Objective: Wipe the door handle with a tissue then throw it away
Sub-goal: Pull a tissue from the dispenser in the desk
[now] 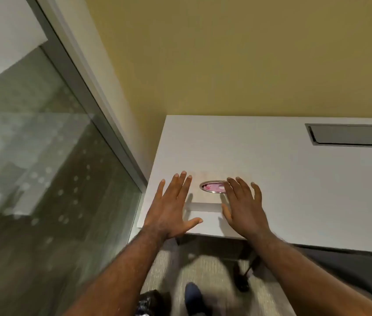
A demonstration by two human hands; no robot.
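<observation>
At the near left corner of the white table [294, 179], against the yellow wall, a pale tissue box [205, 197] sits with its oval opening [212, 187] showing pink. The left hand [171, 208] and right hand [242, 206] hover on either side of it, fingers spread, holding nothing. No loose tissue is out, and no door handle or bin is in view. Risks, as judged: the box lies close to the table's front edge and a careless pull could drag it off; several sheets could come at once. The glass panel [43, 156] at left blurs what lies behind it; a dark object at the bottom edge is cut off.
</observation>
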